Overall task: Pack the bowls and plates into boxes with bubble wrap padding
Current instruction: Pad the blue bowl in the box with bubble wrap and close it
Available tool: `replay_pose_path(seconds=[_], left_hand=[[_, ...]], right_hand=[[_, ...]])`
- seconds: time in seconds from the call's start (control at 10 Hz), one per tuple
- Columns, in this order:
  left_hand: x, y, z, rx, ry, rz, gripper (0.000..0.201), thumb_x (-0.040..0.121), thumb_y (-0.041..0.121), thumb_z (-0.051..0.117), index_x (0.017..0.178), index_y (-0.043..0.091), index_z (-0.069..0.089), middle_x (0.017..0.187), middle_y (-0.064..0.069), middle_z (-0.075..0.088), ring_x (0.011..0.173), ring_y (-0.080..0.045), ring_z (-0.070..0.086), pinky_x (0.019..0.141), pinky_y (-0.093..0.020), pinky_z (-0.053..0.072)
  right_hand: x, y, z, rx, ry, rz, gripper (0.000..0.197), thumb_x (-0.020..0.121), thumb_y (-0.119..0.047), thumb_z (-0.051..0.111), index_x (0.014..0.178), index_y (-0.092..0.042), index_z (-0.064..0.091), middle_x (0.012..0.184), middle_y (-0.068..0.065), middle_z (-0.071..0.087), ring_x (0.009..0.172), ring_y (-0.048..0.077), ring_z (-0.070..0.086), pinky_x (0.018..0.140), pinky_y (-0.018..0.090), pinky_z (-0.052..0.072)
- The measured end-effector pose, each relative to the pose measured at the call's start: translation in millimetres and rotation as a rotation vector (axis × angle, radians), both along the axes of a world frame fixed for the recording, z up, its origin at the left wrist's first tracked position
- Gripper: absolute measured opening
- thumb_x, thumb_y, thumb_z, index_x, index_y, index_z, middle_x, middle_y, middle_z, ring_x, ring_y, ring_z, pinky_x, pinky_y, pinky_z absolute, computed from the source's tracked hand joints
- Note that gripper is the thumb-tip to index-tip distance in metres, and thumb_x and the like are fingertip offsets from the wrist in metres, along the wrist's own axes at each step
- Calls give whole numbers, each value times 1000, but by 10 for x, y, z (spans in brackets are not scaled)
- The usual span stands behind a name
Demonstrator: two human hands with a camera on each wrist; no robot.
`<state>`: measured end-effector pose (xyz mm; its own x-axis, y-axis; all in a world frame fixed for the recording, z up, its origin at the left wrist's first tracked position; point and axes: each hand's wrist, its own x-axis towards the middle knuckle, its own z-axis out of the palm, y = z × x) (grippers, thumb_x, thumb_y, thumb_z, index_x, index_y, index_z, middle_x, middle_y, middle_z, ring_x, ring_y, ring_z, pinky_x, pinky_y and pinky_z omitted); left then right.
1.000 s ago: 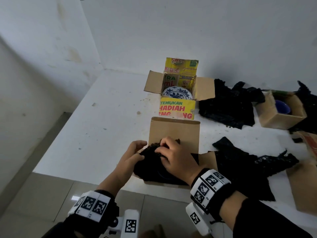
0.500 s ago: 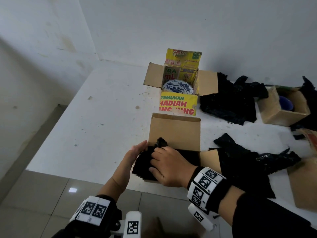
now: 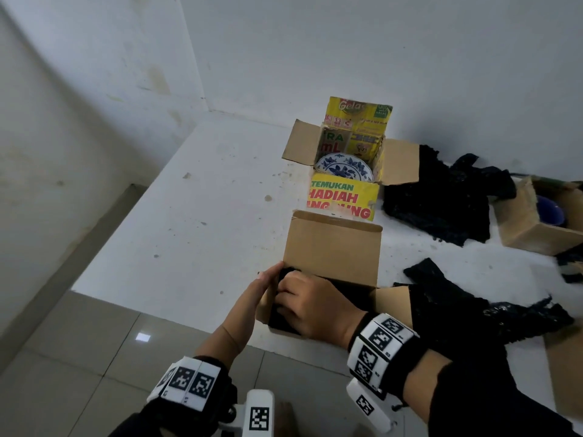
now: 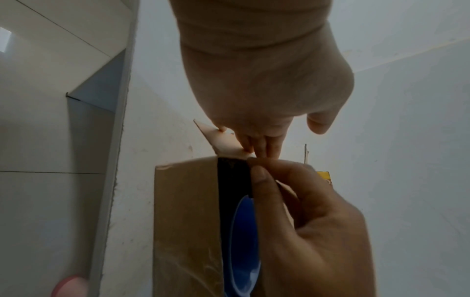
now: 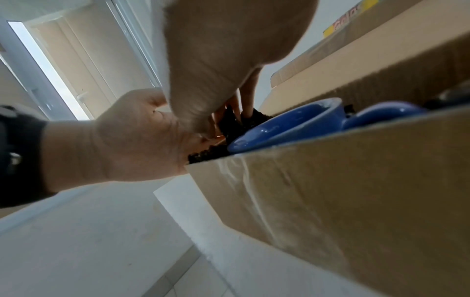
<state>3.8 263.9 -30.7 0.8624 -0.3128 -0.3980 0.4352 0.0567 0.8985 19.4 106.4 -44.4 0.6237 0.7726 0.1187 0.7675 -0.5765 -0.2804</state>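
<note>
A brown cardboard box stands at the table's front edge with its back flap raised. Inside it lie a blue bowl and a second blue bowl, with black bubble wrap along the left wall. My left hand lies flat against the box's left side, fingers straight, touching the side flap. My right hand reaches into the box at its left wall. Its fingers curl on the black wrap beside the bowl.
Behind stands a yellow printed box holding a blue-and-white plate. A pile of black wrap lies to its right, then a small brown box with a blue bowl. More black wrap lies right of my box.
The black wrap that bulged above the box has gone down inside it. My left hand let go of it and flattened against the box's side. My right hand sank lower.
</note>
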Motion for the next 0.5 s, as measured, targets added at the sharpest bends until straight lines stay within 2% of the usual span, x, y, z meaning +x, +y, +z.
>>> replay_pose_path(seconds=[0.1,0.2,0.3,0.4,0.5], left_hand=[[-32,10,-38,-19,47,5,59,82,61,43,128,25,53,129,0,56,108,-7,56,84,-23,45],[-38,-13,-57,-8,70,32,53,85,61,44,125,29,56,127,4,59,110,-7,57,83,-23,45],[-44,-24,-56,-5,76,32,40,91,50,39,119,27,57,112,11,61,95,3,60,72,-10,49],[-44,-36,-91,14,78,50,46,92,52,41,126,23,54,117,7,59,96,1,59,71,-7,49],[-47,-34,-106,39,57,43,51,94,53,39,130,20,53,125,-1,59,100,-4,59,74,-11,50]], right_hand=[[-103,-87,-23,15,1,-4,32,94,-31,43,88,-14,69,91,2,65,92,21,54,106,36,30],[-103,-122,10,-102,20,9,41,95,-34,35,84,-13,68,85,2,64,92,20,54,117,39,5],[-91,-47,3,-262,49,43,54,97,-40,24,97,-13,70,90,1,66,103,21,51,116,42,-9],[-31,36,7,-310,98,67,52,99,-39,23,107,-14,69,98,3,70,114,22,49,116,46,-5],[-27,24,32,-49,39,88,32,95,-27,44,90,-11,71,88,5,68,95,23,55,107,46,30]])
